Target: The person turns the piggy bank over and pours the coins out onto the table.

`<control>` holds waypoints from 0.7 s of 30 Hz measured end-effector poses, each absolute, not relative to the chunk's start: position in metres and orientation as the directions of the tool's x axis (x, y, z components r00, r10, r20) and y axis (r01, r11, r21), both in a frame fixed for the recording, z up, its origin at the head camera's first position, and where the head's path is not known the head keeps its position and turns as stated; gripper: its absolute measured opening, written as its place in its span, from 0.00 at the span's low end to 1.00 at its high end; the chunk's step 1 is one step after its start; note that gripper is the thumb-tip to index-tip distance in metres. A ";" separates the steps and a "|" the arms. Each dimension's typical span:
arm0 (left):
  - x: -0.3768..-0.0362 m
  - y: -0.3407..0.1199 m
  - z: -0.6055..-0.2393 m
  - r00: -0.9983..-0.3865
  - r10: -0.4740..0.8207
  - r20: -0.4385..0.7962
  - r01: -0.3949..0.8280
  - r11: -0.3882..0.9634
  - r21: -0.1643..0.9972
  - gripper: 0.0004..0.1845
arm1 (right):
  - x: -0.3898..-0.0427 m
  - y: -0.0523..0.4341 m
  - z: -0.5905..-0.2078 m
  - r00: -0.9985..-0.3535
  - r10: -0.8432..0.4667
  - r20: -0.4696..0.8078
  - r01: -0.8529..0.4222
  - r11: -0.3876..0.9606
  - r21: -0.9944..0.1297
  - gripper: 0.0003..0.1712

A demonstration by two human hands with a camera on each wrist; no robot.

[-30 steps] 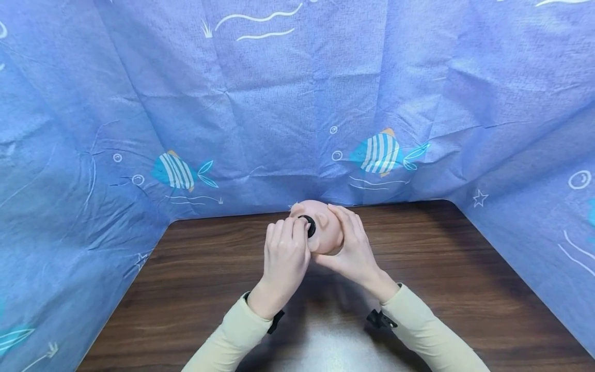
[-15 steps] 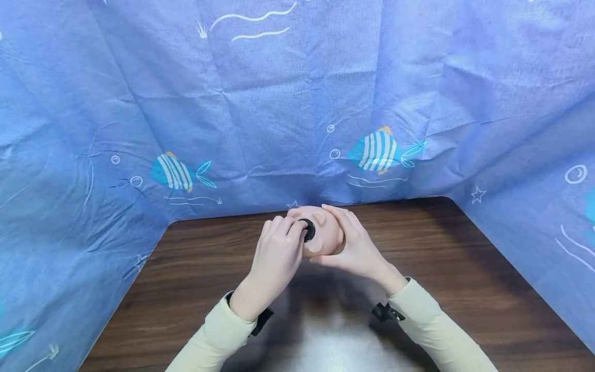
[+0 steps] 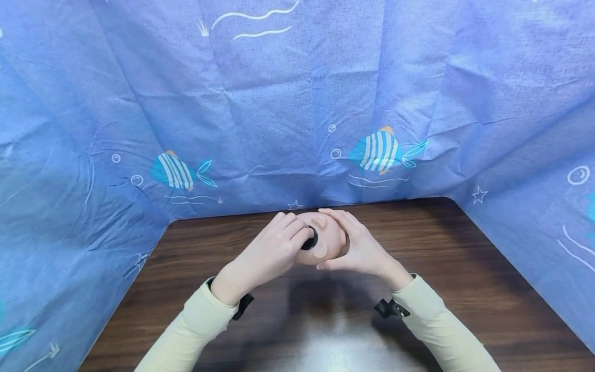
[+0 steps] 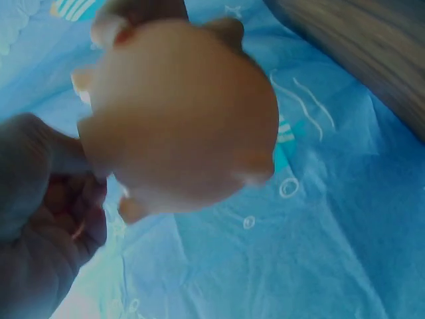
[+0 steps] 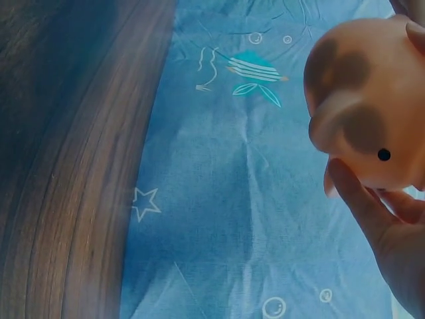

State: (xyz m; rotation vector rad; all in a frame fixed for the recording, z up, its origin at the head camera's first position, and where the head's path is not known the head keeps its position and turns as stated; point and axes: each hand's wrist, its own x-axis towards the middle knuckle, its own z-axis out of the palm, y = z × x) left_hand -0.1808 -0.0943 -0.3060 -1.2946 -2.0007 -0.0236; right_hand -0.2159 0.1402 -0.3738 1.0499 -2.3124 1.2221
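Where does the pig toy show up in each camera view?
Head: pig toy at centre, between both hands, above the table.
Left wrist: pig toy fills the upper left, underside toward the camera.
Right wrist: pig toy at the upper right edge, snout and eye showing.
Shared landmark: the blue fish cloth.

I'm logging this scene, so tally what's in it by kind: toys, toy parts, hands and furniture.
Pig toy: 1
Black round plug: 1
Hands: 2, left hand and right hand
Wooden table: 1
Total: 5
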 end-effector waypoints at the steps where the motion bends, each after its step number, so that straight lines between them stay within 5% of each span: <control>1: -0.181 -0.096 -0.304 -0.207 0.795 0.569 0.800 0.473 -0.370 0.11 | -0.216 0.141 -0.373 -0.677 -0.467 0.568 -0.732 0.356 -0.580 0.62; 10: -0.178 -0.102 -0.298 -0.185 0.871 0.455 0.844 0.378 -0.380 0.16 | -0.217 0.144 -0.372 -0.658 -0.547 0.517 -0.729 0.289 -0.621 0.62; 21: -0.182 -0.110 -0.300 -0.071 0.867 0.494 0.852 0.310 -0.421 0.15 | -0.215 0.143 -0.374 -0.636 -0.572 0.518 -0.729 0.226 -0.646 0.61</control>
